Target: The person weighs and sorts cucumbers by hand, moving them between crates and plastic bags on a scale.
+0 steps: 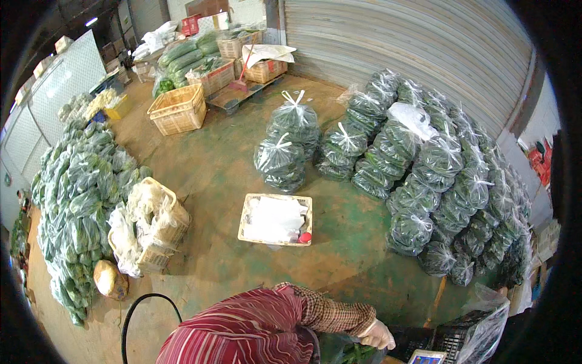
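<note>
My left arm, in a red striped sleeve with a checked cuff cover, bends across the lower edge toward the right. At its end my left hand (377,335), in a thin pale glove, has its fingers curled at the rim of a clear plastic bag (371,357). Long green vegetables (357,353) lie in that bag, cut off by the lower edge. To the right of the hand is a device with a lit screen (427,357), and beyond it a black crate (451,337) with clear plastic film (488,330) over its side. My right hand is out of view.
Ahead stands a shallow crate (241,227) of white plastic bags with a red-capped item. Tied bags of green vegetables (418,158) are stacked at the right. Wrapped leafy greens (79,206) heap up at the left, beside yellow baskets (176,221). A basket (177,112) stands farther back.
</note>
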`<action>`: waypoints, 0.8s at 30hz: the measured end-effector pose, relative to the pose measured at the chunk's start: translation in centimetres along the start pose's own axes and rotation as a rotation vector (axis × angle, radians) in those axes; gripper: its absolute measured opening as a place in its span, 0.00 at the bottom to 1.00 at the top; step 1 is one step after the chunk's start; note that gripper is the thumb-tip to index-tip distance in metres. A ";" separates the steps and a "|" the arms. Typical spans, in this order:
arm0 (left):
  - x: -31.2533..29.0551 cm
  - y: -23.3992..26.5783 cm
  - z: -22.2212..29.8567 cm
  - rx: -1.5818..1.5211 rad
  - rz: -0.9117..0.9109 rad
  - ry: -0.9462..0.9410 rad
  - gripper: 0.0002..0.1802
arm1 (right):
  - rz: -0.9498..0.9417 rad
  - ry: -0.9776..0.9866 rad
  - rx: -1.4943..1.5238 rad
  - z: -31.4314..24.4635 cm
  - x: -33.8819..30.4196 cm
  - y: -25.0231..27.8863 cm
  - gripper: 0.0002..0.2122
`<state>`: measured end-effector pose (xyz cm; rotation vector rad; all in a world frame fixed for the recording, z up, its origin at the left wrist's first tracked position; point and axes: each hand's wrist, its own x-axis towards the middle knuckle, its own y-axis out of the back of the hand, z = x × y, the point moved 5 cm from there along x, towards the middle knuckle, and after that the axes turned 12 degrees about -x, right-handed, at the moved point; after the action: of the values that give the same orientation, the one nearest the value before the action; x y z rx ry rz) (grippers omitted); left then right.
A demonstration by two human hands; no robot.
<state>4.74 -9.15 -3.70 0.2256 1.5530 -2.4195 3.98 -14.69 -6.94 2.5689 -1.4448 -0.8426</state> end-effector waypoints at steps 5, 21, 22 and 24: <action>4.2 -0.2 1.3 -0.021 0.054 -0.308 0.10 | -0.010 0.042 -0.109 -1.7 -1.2 0.6 0.14; 4.1 -6.3 2.5 0.191 0.111 -0.066 0.33 | 0.846 -0.138 -0.451 8.6 -36.4 18.8 0.16; 4.6 -5.5 2.5 0.219 0.185 -0.061 0.32 | 0.901 -0.214 -0.507 11.3 -40.8 19.4 0.16; 5.0 -4.9 2.9 0.345 0.314 -0.091 0.29 | 1.019 -0.317 -0.550 15.2 -48.9 20.4 0.17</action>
<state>-1.45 -10.51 0.48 0.3858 0.9693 -2.3866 -38.98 16.57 7.52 1.0954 -1.9145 -1.2024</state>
